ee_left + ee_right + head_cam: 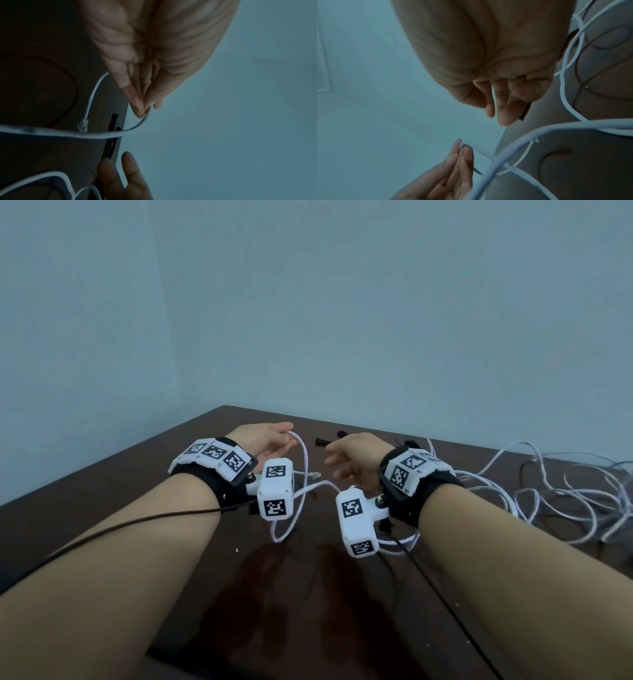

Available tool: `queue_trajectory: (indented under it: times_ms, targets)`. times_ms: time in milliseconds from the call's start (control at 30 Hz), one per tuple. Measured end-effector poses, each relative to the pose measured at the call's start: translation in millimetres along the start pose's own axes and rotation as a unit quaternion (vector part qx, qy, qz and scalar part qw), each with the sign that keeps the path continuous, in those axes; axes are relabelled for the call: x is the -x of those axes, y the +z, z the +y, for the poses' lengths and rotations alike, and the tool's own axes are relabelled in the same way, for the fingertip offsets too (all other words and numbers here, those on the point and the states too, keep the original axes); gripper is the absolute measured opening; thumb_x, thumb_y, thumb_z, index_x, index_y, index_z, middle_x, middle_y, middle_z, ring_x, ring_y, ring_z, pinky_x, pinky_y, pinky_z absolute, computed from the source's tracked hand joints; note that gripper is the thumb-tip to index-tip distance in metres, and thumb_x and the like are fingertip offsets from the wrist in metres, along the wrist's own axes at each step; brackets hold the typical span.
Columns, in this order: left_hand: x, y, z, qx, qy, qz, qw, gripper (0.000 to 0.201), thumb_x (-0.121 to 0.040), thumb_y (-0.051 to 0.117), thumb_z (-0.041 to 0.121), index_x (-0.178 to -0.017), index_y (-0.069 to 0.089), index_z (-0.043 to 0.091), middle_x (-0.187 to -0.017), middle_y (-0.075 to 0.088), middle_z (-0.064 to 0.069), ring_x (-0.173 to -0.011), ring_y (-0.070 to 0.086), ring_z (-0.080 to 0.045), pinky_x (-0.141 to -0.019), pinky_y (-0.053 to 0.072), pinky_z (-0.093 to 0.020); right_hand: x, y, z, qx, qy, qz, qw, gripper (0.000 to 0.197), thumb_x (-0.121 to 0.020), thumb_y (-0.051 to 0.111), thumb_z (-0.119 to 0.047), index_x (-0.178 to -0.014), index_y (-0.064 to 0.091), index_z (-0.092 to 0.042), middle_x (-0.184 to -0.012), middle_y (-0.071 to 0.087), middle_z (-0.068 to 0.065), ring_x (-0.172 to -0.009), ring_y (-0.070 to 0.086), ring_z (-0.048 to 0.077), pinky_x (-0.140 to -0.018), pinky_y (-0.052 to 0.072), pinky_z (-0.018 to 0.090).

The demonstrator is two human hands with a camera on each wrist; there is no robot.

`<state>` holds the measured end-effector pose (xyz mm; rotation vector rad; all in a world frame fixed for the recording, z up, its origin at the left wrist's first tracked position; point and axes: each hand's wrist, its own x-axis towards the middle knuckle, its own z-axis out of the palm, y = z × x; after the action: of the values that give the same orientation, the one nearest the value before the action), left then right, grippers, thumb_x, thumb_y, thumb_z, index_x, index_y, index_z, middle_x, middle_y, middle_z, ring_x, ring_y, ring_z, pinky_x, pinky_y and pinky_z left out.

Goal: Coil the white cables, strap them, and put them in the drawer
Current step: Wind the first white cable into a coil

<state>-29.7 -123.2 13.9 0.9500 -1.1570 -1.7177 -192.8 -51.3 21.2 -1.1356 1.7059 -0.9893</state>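
Note:
My left hand (pixel 287 437) pinches a white cable (pixel 302 455) at its fingertips, above the dark brown table (pixel 144 477). From there the cable hangs in one loop down to the table. In the left wrist view the pinch (pixel 142 113) is plain, and the cable's clear plug (pixel 83 125) dangles below it. My right hand (pixel 331 457) hovers just right of the loop with loosely bent fingers (pixel 503 116) that hold nothing. The same cable runs on under my right wrist toward the right. No drawer is in view.
A loose tangle of white cables (pixel 565 498) sprawls over the table's right side. Several black straps (pixel 322 442) lie near the far edge beyond my hands, one strap (pixel 111 136) showing in the left wrist view. A pale blue wall stands behind the table.

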Motion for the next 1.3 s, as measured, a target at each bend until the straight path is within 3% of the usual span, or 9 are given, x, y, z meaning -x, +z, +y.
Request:
queue_trajectory:
  times_ms: [167, 400, 633, 800, 867, 933, 1067, 1167, 1300]
  targets:
    - [32.7, 19.1, 20.6, 0.018, 0.041, -0.049, 0.998, 0.029, -0.089, 0.047, -0.013, -0.111, 0.059, 0.001, -0.085, 0.068, -0.011, -0.083, 0.064, -0.014, -0.071, 0.055, -0.018, 17.6, -10.9, -5.0, 0.064, -0.089, -0.024, 0.994, 0.024, -0.091, 0.057, -0.033, -0.109, 0.057, -0.016, -0.098, 0.061, 0.003, -0.053, 0.052, 0.012, -0.049, 0.036, 0.023]
    - [75.9, 54.6, 37.9, 0.036, 0.064, -0.105, 0.992, 0.028, -0.088, 0.046, -0.016, -0.107, 0.060, 0.001, -0.092, 0.066, -0.013, -0.087, 0.065, -0.018, -0.073, 0.055, -0.020, 67.3, -35.6, -13.5, -0.103, -0.128, -0.114, 0.980, 0.014, -0.091, 0.049, -0.004, -0.088, 0.062, -0.009, -0.085, 0.068, 0.007, -0.049, 0.060, 0.011, -0.043, 0.044, 0.016]
    - [104.8, 83.2, 40.1, 0.036, 0.071, -0.129, 0.988, 0.032, -0.088, 0.046, -0.016, -0.112, 0.059, 0.000, -0.097, 0.064, -0.014, -0.089, 0.065, -0.019, -0.076, 0.055, -0.022, 103.7, -59.7, -17.9, -0.114, -0.167, -0.112, 0.973, 0.014, -0.092, 0.054, -0.003, -0.079, 0.051, -0.009, -0.076, 0.065, 0.012, -0.058, 0.067, 0.017, -0.054, 0.054, 0.021]
    - [103.5, 87.0, 36.3, -0.013, 0.165, -0.017, 0.986, 0.040, -0.086, 0.049, -0.012, -0.119, 0.062, 0.008, -0.077, 0.064, 0.000, -0.063, 0.055, -0.008, -0.059, 0.043, -0.018, 119.3, -74.7, -13.5, -0.026, -0.212, -0.064, 0.975, 0.021, -0.094, 0.048, 0.001, -0.077, 0.046, -0.011, -0.067, 0.066, 0.006, -0.061, 0.066, 0.019, -0.062, 0.055, 0.026]
    - [94.6, 81.2, 33.5, -0.056, 0.205, 0.053, 0.976, 0.043, -0.085, 0.053, -0.009, -0.122, 0.061, 0.011, -0.081, 0.061, 0.001, -0.074, 0.055, -0.012, -0.074, 0.047, -0.025, 124.6, -82.9, -12.4, -0.031, -0.226, -0.048, 0.972, 0.021, -0.094, 0.047, 0.001, -0.077, 0.046, -0.011, -0.073, 0.064, 0.008, -0.062, 0.066, 0.018, -0.059, 0.056, 0.023]
    - [89.8, 77.0, 29.8, -0.110, 0.214, 0.085, 0.967, 0.050, -0.084, 0.056, -0.007, -0.129, 0.055, 0.014, -0.108, 0.058, -0.008, -0.107, 0.054, -0.021, -0.101, 0.038, -0.033, 127.8, -91.0, -11.1, -0.047, -0.236, -0.049, 0.969, 0.019, -0.095, 0.047, 0.000, -0.079, 0.047, -0.012, -0.078, 0.065, 0.009, -0.063, 0.067, 0.017, -0.066, 0.057, 0.026]
    - [84.6, 81.1, 18.8, -0.128, 0.206, -0.006, 0.970, 0.041, -0.091, 0.055, 0.001, -0.128, 0.053, 0.017, -0.137, 0.051, -0.006, -0.124, 0.045, -0.014, -0.100, 0.027, -0.029, 133.3, -103.5, -7.7, -0.111, -0.242, -0.060, 0.962, 0.016, -0.095, 0.047, -0.001, -0.082, 0.050, -0.011, -0.078, 0.066, 0.008, -0.063, 0.068, 0.016, -0.071, 0.058, 0.029]
    - [84.5, 87.5, 14.1, -0.088, 0.180, -0.072, 0.977, 0.016, -0.098, 0.048, 0.018, -0.105, 0.061, 0.024, -0.117, 0.062, 0.006, -0.124, 0.047, -0.013, -0.111, 0.025, -0.035, 135.7, -110.0, -6.4, -0.182, -0.230, -0.048, 0.955, 0.018, -0.096, 0.044, 0.000, -0.082, 0.049, -0.010, -0.071, 0.067, 0.006, -0.057, 0.067, 0.015, -0.055, 0.056, 0.021]
    - [88.2, 100.1, 7.9, -0.023, 0.150, -0.149, 0.977, 0.023, -0.101, 0.041, 0.022, -0.103, 0.062, 0.015, -0.089, 0.074, 0.000, -0.099, 0.065, -0.017, -0.104, 0.042, -0.036, 129.1, -118.5, -2.5, -0.252, -0.183, 0.007, 0.950, 0.016, -0.097, 0.043, -0.001, -0.083, 0.050, -0.004, -0.064, 0.068, 0.007, -0.053, 0.068, 0.015, -0.052, 0.056, 0.020]
